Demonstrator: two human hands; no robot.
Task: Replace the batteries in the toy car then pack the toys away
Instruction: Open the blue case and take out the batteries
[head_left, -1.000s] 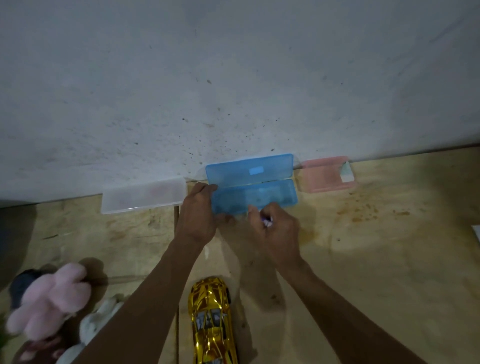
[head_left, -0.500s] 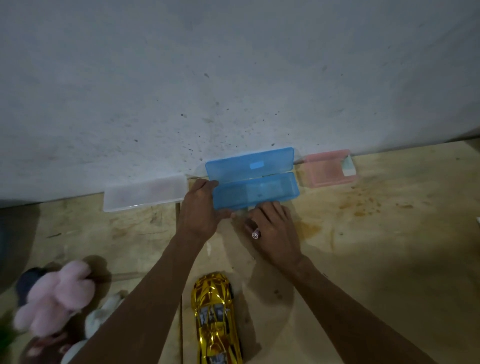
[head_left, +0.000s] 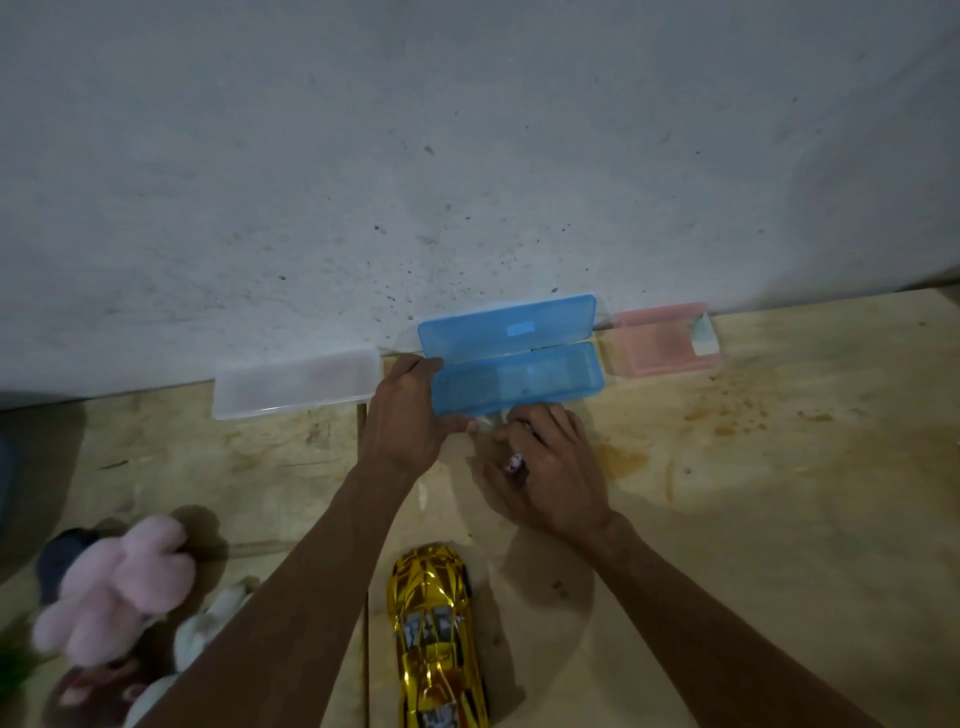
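A blue plastic case (head_left: 545, 376) lies open against the wall, its lid (head_left: 506, 327) tilted back. My left hand (head_left: 405, 415) grips the case's left end, fingers behind it and thumb at its front. My right hand (head_left: 545, 467) rests on the table just in front of the case, fingers curled at its front edge. It holds a small battery (head_left: 514, 461), whose end shows between thumb and fingers. The gold toy car (head_left: 436, 639) stands on the table near me, between my forearms.
A clear closed case (head_left: 296, 384) sits left of the blue one and a pink case (head_left: 660, 340) right of it, all along the grey wall. Plush toys, one of them pink (head_left: 114, 582), lie at the lower left on the wooden table (head_left: 779, 493).
My right hand drew back a little from the case's tray to its front edge, turning so the battery's end shows. My left hand has kept its grip on the case.
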